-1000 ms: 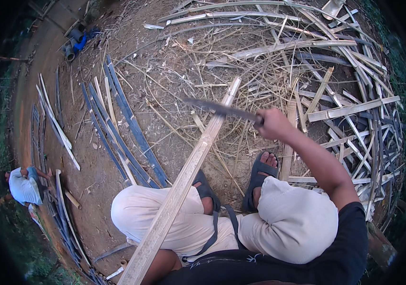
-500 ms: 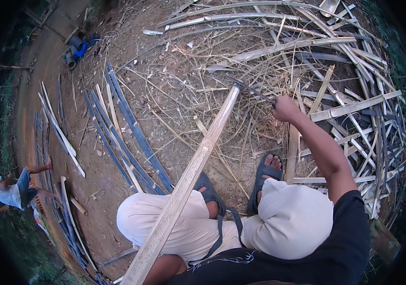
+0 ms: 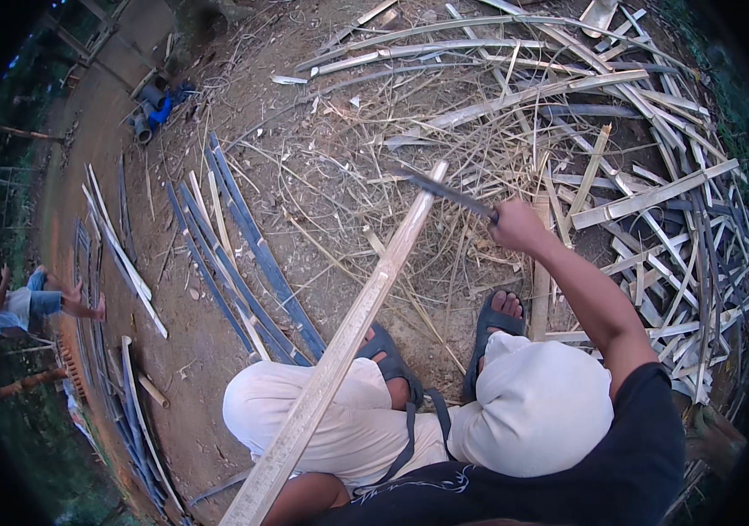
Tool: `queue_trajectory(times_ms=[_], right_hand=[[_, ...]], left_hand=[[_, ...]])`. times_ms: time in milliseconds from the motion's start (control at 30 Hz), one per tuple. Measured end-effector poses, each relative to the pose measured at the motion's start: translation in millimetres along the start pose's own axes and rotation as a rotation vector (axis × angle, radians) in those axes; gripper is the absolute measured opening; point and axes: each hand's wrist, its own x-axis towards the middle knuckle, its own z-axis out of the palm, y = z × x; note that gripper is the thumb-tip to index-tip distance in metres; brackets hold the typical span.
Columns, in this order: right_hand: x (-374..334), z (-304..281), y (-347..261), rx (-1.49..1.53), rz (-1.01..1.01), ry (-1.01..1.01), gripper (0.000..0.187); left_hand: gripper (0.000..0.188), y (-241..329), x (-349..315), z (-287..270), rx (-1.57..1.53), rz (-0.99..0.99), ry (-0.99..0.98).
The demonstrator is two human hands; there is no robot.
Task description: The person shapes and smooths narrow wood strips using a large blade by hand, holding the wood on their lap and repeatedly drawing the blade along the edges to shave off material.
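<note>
A long pale bamboo strip slants across my left knee, from the lower edge up to the middle of the view. My right hand is closed round the handle of a long dark knife. Its blade crosses the strip a little below the far end and seems to touch it. Of my left arm only a part shows beside the strip's near end; the left hand is out of sight.
Thin bamboo shavings litter the ground ahead. Split bamboo pieces are heaped at the right. Dark-skinned bamboo strips lie left of my sandalled feet. A person is at the far left. Pipe-like pieces lie at the upper left.
The knife has moved from the strip's far tip a short way along it toward me, with my right hand shifting slightly left and nearer. At far left the other person has changed position.
</note>
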Motion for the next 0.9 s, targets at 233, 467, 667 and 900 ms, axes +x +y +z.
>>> queue_trajectory(times_ms=[233, 467, 667, 900], right_hand=[[-16, 24, -11, 0.167, -0.041, 0.018, 0.025], [-29, 20, -41, 0.171, -0.196, -0.009, 0.027], [49, 40, 48, 0.032, 0.070, 0.024, 0.023], [-45, 48, -42, 0.447, -0.231, 0.143, 0.024]], left_hand=[[0.010, 33, 1, 17, -1.914, -0.726, 1.037], [0.012, 32, -9, 14, -1.802, -0.752, 1.025], [0.017, 30, -3, 11, -1.790, -0.859, 0.977], [0.028, 32, 7, 21, -1.608, -1.120, 1.053]])
